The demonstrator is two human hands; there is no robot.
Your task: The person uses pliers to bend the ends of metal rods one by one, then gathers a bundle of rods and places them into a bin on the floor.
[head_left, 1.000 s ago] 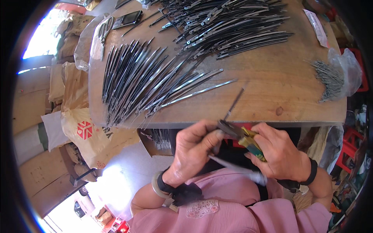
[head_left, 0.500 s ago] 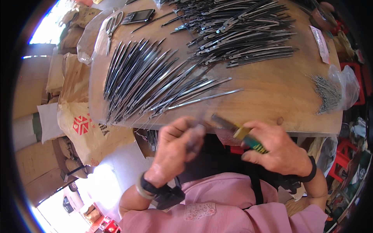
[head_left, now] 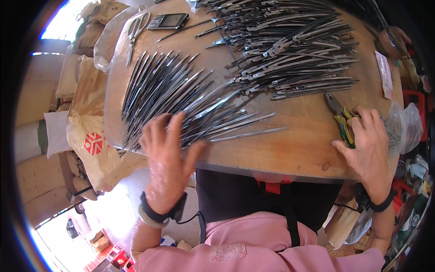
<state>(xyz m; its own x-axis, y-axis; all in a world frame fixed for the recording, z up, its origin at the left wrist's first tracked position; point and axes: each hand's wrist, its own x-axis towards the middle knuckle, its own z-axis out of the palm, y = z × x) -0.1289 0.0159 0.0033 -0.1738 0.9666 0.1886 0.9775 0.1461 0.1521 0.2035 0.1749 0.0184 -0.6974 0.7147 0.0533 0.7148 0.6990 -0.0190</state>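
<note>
My left hand [head_left: 165, 163], somewhat blurred, is over the near end of a fanned pile of thin dark metal strips [head_left: 156, 88], fingers spread and nothing visible in it. My right hand [head_left: 369, 145] is at the table's right side, with its thumb and fingers around the green-and-yellow handles of pliers [head_left: 343, 122]. The pliers' dark jaws point away from me. Beside that hand, and partly hidden by it, is a bunch of thin grey wires [head_left: 390, 131]. A larger heap of similar metal strips [head_left: 290, 43] covers the far middle of the table.
Scissors [head_left: 137, 34] and a dark phone [head_left: 167, 21] lie at the far left of the wooden table [head_left: 281, 156]. A clear plastic bag [head_left: 410, 127] and a white packet [head_left: 384, 75] are on the right. Brown paper sacks [head_left: 93, 136] stand beyond the left edge.
My hands have moved apart from near the front edge: the left onto the strip pile, the right, with the pliers, to the wires. The blurred thing at my left fingers no longer shows there.
</note>
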